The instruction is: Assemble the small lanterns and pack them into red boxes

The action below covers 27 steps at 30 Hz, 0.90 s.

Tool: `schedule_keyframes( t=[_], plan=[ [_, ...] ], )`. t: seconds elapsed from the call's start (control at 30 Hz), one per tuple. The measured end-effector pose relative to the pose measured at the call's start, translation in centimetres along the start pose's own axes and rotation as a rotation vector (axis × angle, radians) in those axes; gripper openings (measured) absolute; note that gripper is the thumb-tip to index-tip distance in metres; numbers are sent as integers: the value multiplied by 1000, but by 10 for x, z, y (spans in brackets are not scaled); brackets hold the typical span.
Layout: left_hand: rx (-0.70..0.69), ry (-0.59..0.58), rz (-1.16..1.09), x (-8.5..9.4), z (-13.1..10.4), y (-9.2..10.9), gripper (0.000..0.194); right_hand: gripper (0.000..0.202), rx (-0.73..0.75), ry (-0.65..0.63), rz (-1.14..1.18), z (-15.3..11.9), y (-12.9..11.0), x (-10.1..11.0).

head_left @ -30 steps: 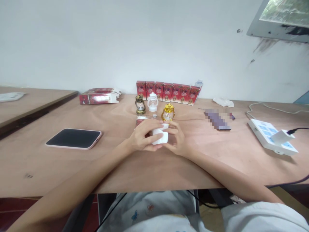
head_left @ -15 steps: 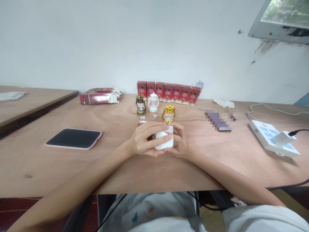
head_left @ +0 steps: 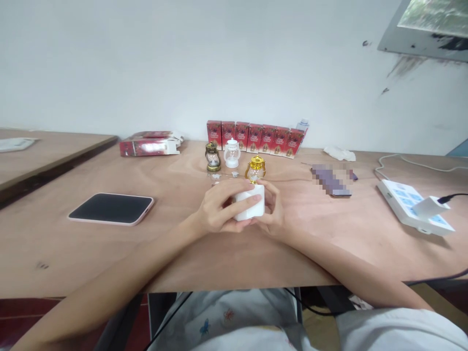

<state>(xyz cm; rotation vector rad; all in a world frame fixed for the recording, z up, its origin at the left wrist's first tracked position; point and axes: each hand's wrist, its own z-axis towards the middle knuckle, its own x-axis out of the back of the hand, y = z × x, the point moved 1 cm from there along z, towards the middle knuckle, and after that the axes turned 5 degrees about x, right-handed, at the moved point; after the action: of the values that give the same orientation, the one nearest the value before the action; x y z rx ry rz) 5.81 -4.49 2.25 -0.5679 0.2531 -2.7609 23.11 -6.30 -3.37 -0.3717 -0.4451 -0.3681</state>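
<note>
Both hands hold a small box (head_left: 257, 207) in front of me, its plain white end turned toward me. My left hand (head_left: 219, 204) wraps round it from the left, fingers lying across the white face. From the right, my right hand (head_left: 273, 209) grips it, fingers bent round the side. Most of the box's far side is hidden by the fingers. Just beyond them stands a gold toy lantern (head_left: 256, 168), its base partly covered by the hands. Farther back are a bronze lantern (head_left: 212, 157) and a white lantern (head_left: 231, 153), both upright.
Several red printed boxes (head_left: 255, 138) stand in a row by the wall. Opened red packaging (head_left: 149, 146) lies at back left. A phone (head_left: 111, 208) is at left; a blurred purple item (head_left: 331, 180), crumpled tissue (head_left: 339, 153) and power strip (head_left: 413, 207) are at right.
The white end of the box has tipped and shifted slightly up and right in my hands. My left fingers on its face have shifted a little. The lanterns stay put.
</note>
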Motion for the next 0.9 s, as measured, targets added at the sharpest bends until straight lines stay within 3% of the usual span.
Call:
schedule_keyframes(
  t=[0.13,0.37,0.5,0.6,0.9],
  plan=[
    [-45,-5,-39,3,0,-4,27,47,16,82,24,6,-7,3],
    [-119,-35,2,5,-3,-14,21,44,-19,55,-18,8,0,5],
    [-160,-16,10,3,-5,-16,19,25,204,59,-88,9,8,6],
    [-158,-8,28,2,-7,-16,17,22,369,114,-89,11,10,7],
    [-121,-19,48,3,-8,-18,16,32,341,108,-31,10,12,4]
  ],
)
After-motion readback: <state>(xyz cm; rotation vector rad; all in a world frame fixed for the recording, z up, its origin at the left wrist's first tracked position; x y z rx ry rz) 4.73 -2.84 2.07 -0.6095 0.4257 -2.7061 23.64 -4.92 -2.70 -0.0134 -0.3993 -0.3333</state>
